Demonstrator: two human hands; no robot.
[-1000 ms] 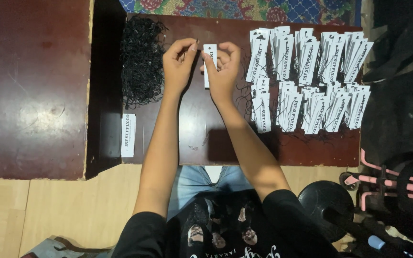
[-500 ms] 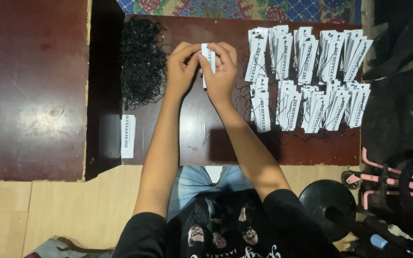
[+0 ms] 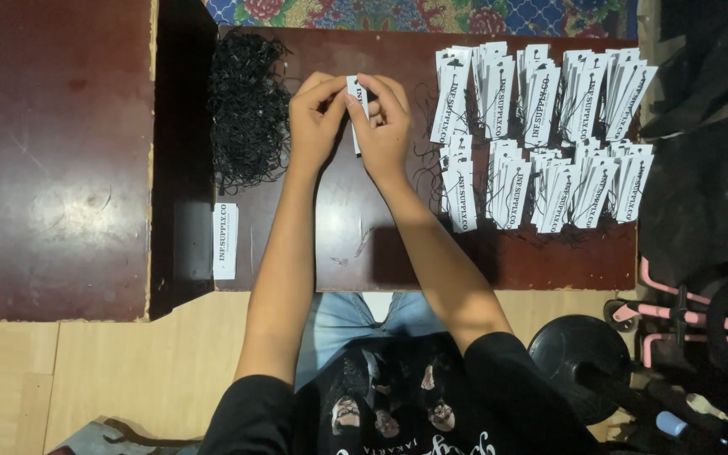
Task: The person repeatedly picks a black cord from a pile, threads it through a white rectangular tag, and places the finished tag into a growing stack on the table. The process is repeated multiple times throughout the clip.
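Two bare hands meet in the upper middle of the head view, above a dark red-brown worktop [image 3: 398, 253]. Left hand [image 3: 318, 118] and right hand [image 3: 383, 126] both pinch one narrow white paper tag [image 3: 357, 93], held upright between the fingertips; each grip is closed on it, thumbs and forefingers touching the tag's upper part. Just left of the hands, toward the upper left of the worktop, lies a loose heap of thin black strings [image 3: 250, 109]. A single white tag [image 3: 225, 240] lies flat at the worktop's left edge, well apart from the hands (lower than the heap). Across the upper right, many strung white tags [image 3: 541, 135] are laid in overlapping rows, black threads trailing among them. At the lower right of the frame stands a round black base [image 3: 579, 362], beside a pink tubular frame [image 3: 693, 316].
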